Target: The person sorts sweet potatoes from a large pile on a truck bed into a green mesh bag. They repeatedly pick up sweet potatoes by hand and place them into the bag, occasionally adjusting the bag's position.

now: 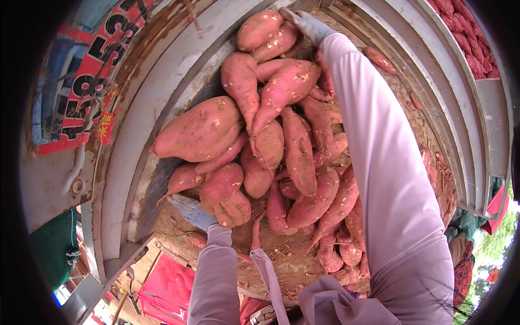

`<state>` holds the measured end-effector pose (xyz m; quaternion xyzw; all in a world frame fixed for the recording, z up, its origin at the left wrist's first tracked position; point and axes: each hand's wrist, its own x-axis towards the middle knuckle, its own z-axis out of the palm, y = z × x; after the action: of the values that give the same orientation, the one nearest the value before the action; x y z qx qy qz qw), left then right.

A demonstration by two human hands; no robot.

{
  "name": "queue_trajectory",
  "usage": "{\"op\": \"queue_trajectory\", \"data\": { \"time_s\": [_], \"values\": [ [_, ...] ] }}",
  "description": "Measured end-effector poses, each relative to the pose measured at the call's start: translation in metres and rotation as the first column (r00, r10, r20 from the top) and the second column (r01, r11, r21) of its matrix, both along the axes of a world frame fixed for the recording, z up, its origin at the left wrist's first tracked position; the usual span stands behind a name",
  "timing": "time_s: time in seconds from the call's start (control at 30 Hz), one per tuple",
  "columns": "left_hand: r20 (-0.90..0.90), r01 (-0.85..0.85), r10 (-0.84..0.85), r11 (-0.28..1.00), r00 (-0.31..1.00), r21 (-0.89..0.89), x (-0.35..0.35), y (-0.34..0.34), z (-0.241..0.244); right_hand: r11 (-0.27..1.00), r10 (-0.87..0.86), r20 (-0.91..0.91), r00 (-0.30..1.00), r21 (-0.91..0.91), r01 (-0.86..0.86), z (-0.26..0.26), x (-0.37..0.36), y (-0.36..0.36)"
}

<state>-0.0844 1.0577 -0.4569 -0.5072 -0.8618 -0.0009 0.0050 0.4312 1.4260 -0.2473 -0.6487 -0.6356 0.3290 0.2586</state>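
Observation:
A heap of pink-skinned sweet potatoes point(300, 150), soiled and pale-scarred, lies on the dirt-covered floor point(260, 276) of a metal-sided truck bed. My left hand point(193, 211), in a pale glove, is at the heap's near left edge, against a lumpy sweet potato point(225, 195); its grip is partly hidden. My right hand point(308, 25), gloved too, reaches to the far end, its fingertips at the end of a sweet potato point(260, 29). Whether those fingers grip it is unclear. A large, thick sweet potato point(199, 130) rests by the left wall. My right sleeve covers part of the heap.
Ridged metal side walls point(142, 109) point(430, 81) bound the bed left and right. Small sweet potatoes point(380, 60) and root scraps lie along the right. Red mesh sacks point(463, 36) are beyond that wall. A red mesh sack point(168, 284) stands below left. A banner bearing writing hangs outside left.

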Motion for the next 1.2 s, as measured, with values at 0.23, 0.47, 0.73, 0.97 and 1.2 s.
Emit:
{"op": "queue_trajectory", "data": {
  "time_s": [0.23, 0.47, 0.73, 0.97, 1.2],
  "values": [
    [-0.315, 0.071, -0.093, 0.994, 0.945, -0.08, 0.06, 0.025, 0.066, 0.882, 0.469, 0.385, 0.795, -0.162, -0.442, -0.027, 0.014, -0.019],
    [-0.358, -0.009, -0.058, 0.983, 0.932, -0.183, 0.06, 0.02, 0.087, 0.929, 0.223, -0.069, 0.972, -0.287, -0.233, 0.03, -0.037, -0.087],
    [-0.128, 0.081, -0.071, 0.994, 0.989, 0.069, 0.085, 0.032, 0.124, 0.854, 0.198, 0.12, 0.973, -0.507, -0.111, 0.101, -0.032, -0.238],
    [-0.135, 0.149, -0.113, 0.945, 0.984, 0.293, 0.087, 0.022, 0.123, 0.845, 0.338, 0.169, 0.926, -0.489, -0.219, 0.21, 0.022, -0.37],
    [0.019, 0.037, -0.04, 0.989, 0.999, 0.143, 0.077, 0.017, 0.107, 0.931, 0.365, 0.397, 0.842, -0.125, -0.344, 0.147, 0.024, -0.239]
  ]
}}
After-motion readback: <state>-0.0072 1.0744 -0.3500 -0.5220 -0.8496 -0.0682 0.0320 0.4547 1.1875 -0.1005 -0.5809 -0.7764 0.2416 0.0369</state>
